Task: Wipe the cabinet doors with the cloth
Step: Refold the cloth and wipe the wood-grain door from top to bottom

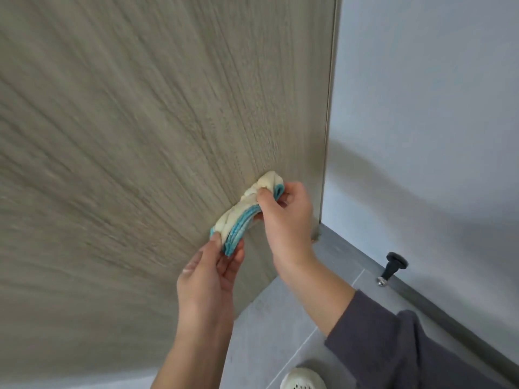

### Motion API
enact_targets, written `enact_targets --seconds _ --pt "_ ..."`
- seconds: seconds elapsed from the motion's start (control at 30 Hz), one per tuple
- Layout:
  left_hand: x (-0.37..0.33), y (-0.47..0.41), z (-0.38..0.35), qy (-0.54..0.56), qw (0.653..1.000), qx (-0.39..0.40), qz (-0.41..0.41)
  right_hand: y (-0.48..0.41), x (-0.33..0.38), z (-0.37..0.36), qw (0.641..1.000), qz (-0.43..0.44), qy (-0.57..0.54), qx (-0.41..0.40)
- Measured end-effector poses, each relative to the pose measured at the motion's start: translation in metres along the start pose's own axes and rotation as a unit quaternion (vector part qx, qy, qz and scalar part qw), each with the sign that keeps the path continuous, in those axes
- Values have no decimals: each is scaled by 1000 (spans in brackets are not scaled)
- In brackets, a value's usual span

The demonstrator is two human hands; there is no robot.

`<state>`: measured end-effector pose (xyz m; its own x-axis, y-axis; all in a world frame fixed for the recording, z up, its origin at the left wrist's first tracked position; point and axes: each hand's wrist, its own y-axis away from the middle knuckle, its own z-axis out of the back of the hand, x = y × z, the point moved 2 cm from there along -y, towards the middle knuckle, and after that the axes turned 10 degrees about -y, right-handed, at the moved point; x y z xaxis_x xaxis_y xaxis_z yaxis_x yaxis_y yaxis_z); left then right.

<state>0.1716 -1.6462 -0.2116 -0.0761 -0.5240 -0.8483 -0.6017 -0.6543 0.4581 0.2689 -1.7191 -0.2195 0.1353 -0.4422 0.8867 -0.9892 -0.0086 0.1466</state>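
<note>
A tall wood-grain cabinet door [146, 130] fills the left and middle of the view, reaching down to the floor. A folded cloth [244, 214], cream on one side and blue on the other, is held just in front of the door's lower right part. My left hand [209, 273] pinches the cloth's lower end from below. My right hand [286, 214] grips its upper end. Whether the cloth touches the door I cannot tell.
A white wall [421, 108] stands right of the cabinet's edge. A black door stopper [393, 266] sticks out at the wall's base. Grey floor tiles [295, 318] lie below. My dark sleeve [393, 346] and a white shoe [303, 379] are at the bottom right.
</note>
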Motion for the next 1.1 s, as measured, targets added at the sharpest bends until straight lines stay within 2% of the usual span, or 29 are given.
enact_targets --seconds 0.17,0.47,0.93,1.1 --pt "-52 31 -10 6 999 17 -49 15 48 -28 999 32 -30 22" --pt "-160 85 -47 29 997 25 -67 30 167 -86 997 47 -41 41" --pt "-455 235 -152 59 991 75 -94 65 487 -241 994 104 -35 30" --pt "-551 290 -173 55 990 75 -109 88 580 -295 992 116 -36 27"
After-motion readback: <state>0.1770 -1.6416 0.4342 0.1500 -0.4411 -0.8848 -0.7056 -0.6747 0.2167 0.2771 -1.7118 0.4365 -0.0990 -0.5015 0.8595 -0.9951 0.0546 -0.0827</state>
